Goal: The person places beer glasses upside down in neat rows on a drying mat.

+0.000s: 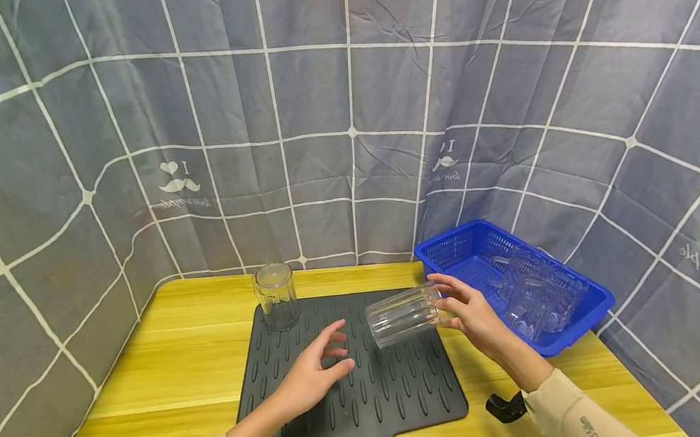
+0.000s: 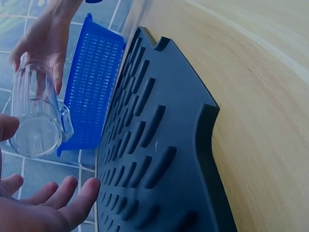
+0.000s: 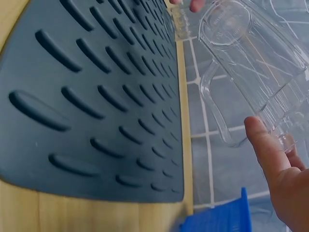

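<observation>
A clear glass mug (image 1: 401, 315) lies sideways in the air above the dark drying mat (image 1: 368, 387). My right hand (image 1: 467, 309) grips it around the rim end, and its base points toward my left hand. In the right wrist view the mug's handle (image 3: 215, 104) shows on the side facing the mat. My left hand (image 1: 311, 378) is held over the mat with fingers spread and relaxed, apart from the mug and holding nothing. Another glass mug (image 1: 278, 297) stands on the mat's far left corner, its handle to the left.
A blue plastic basket (image 1: 449, 244) sits at the right back of the wooden table (image 1: 143, 383), with several clear glass mugs (image 1: 537, 295) piled in its right part. Grey curtains (image 1: 313, 108) with white grid lines hang around the table's back and sides.
</observation>
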Motion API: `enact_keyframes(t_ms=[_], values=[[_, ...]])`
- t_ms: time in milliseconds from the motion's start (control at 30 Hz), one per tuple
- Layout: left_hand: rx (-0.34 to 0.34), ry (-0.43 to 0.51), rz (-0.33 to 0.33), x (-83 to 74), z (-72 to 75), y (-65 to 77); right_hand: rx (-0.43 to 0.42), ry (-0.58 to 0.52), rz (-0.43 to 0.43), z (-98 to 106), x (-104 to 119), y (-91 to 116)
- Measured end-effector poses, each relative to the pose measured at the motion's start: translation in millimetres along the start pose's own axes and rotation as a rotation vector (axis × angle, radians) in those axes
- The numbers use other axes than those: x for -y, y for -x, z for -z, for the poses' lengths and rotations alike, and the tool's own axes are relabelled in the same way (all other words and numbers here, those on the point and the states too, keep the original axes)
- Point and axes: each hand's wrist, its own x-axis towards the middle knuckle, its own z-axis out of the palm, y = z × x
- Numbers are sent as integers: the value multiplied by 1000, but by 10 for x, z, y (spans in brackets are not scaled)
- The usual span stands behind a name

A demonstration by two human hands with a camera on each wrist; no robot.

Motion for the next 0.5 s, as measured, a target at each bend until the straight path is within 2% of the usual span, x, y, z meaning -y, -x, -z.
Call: enact_keyframes(t_ms=[133,333,500], values=[[-8,3,0,-9,-27,-24,10,-26,-10,-97,-29,-8],[-23,22,2,-37,-79,-65,19,-2,-27,-233,-51,-6],[-29,46,28,-32,-113,-83,38,4,-35,-317,-55,4]])
